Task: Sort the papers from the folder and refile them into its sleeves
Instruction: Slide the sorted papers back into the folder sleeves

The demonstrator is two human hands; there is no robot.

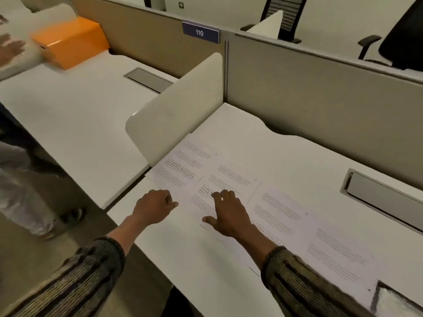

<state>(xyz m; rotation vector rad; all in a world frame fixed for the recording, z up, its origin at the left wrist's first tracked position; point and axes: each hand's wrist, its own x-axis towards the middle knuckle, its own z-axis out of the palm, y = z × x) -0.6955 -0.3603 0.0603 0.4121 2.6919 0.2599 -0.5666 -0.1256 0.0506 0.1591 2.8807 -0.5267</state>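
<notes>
Several printed sheets lie side by side in a row on the white desk (286, 156). The far-left sheet (180, 163) reaches the desk's left edge. On the middle sheet (231, 179) rests my right hand (229, 213), flat, with its fingers spread. My left hand (155, 208) is curled into a loose fist at the near edge of the far-left sheet; whether it pinches the paper I cannot tell. More sheets (320, 236) run to the right. A folder corner with a clear sleeve (396, 300) shows at the bottom right.
A white curved divider (178, 106) stands just left of the papers. Beige partitions (320, 88) wall the back. A grey cable hatch (384, 195) sits at the right. On the neighbouring desk are an orange box (71, 42) and another person's hand (11, 50).
</notes>
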